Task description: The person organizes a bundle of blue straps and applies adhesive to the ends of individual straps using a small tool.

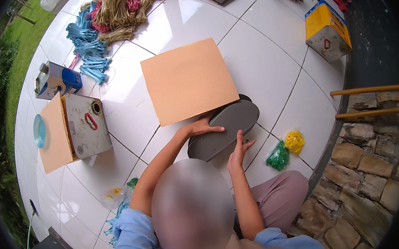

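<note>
Two dark grey sandal soles [230, 124], one partly hidden under the other, are in front of me, with small holes in the upper one. My left hand [205, 126] grips them by the left edge, its thumb flat on top and its fingers mostly hidden. On the other side, my right hand [240, 154] is open, thumb and fingers apart, close to the soles' lower right edge. Just beyond the soles lies a tan ribbed sheet [189, 81]; their far end meets its near right corner.
Bundles of blue straps [87, 44] and tan straps [115, 11] lie at the far left. A worn metal can [87, 126], a blue can [62, 79] and a board [53, 136] stand left. Right are a yellow can [327, 30], a green bag [277, 156] and a yellow bag [295, 142].
</note>
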Available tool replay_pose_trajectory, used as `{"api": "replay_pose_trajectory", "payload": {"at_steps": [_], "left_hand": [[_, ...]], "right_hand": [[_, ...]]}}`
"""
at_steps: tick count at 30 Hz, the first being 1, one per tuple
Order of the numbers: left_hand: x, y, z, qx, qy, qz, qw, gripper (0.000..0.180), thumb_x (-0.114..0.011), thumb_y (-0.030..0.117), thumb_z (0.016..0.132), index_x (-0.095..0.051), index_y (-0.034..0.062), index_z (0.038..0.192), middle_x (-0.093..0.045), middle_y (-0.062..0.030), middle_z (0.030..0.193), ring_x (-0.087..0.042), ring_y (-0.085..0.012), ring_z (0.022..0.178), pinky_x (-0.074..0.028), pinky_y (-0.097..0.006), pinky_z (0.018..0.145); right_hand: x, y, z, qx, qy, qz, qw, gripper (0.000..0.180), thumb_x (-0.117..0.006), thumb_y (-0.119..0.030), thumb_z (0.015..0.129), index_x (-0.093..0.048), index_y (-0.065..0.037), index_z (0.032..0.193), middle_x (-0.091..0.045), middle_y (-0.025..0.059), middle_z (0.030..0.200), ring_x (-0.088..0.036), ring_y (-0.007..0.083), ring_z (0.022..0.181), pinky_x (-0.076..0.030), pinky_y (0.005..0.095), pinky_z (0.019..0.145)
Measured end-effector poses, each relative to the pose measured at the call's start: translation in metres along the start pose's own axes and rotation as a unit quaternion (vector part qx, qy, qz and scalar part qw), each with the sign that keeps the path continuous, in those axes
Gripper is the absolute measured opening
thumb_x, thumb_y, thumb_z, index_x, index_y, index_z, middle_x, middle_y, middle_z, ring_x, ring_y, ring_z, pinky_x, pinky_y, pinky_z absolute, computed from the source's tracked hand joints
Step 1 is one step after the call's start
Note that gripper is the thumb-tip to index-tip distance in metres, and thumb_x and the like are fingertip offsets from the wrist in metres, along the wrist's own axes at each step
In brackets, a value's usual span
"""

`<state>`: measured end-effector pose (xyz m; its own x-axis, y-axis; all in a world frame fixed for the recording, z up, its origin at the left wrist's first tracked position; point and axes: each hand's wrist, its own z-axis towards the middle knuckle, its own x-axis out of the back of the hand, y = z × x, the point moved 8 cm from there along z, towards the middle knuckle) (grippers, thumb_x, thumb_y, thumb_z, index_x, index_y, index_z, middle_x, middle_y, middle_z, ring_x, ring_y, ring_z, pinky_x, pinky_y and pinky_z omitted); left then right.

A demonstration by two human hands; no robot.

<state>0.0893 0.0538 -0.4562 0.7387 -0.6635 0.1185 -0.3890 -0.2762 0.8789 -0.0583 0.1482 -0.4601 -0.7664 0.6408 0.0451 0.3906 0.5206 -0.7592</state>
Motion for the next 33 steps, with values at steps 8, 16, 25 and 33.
{"api": "replay_pose_trajectory", "payload": {"at_steps": [8, 16, 25, 33], "left_hand": [[0.018, 0.04, 0.006, 0.052, -0.012, 0.151, 0.987, 0.082, -0.065, 0.046, 0.063, -0.043, 0.0064, 0.13, -0.058, -0.0217, 0.112, -0.056, -0.0318, 0.103, -0.044, -0.036, 0.089], [0.021, 0.009, -0.058, 0.06, 0.194, 0.278, 0.939, 0.072, -0.059, 0.05, 0.078, -0.039, 0.0042, 0.13, -0.05, -0.0227, 0.121, -0.047, -0.0316, 0.115, -0.035, -0.041, 0.098], [-0.038, -0.079, -0.142, 0.169, 0.345, -0.392, 0.836, 0.102, -0.074, 0.038, 0.07, -0.001, 0.0252, 0.14, -0.025, -0.0166, 0.138, -0.032, -0.0354, 0.125, -0.035, -0.058, 0.093], [-0.006, -0.08, -0.121, 0.103, 0.36, -0.464, 0.803, 0.101, -0.075, 0.02, 0.07, -0.004, 0.0281, 0.141, -0.023, -0.0127, 0.138, -0.035, -0.0298, 0.123, -0.042, -0.048, 0.092]], "right_hand": [[-0.047, 0.027, 0.001, -0.071, -0.109, 0.149, 0.98, 0.115, -0.064, -0.052, 0.077, 0.027, -0.013, 0.136, 0.0, 0.0127, 0.148, -0.011, 0.028, 0.135, -0.016, 0.0468, 0.108], [0.003, -0.044, 0.036, 0.122, 0.072, 0.002, 0.99, 0.109, -0.064, -0.052, 0.076, 0.017, -0.017, 0.14, 0.007, 0.0148, 0.148, -0.007, 0.0293, 0.137, -0.013, 0.0445, 0.109], [-0.044, -0.08, 0.093, 0.054, -0.295, -0.097, 0.949, 0.087, -0.061, -0.056, 0.076, -0.015, -0.024, 0.143, -0.009, 0.0161, 0.148, -0.012, 0.0306, 0.136, -0.015, 0.0484, 0.107], [-0.07, -0.068, 0.075, 0.122, -0.271, -0.213, 0.931, 0.087, -0.072, -0.041, 0.071, -0.024, -0.019, 0.14, -0.018, 0.0139, 0.146, -0.012, 0.0288, 0.136, -0.015, 0.0438, 0.108]]}}
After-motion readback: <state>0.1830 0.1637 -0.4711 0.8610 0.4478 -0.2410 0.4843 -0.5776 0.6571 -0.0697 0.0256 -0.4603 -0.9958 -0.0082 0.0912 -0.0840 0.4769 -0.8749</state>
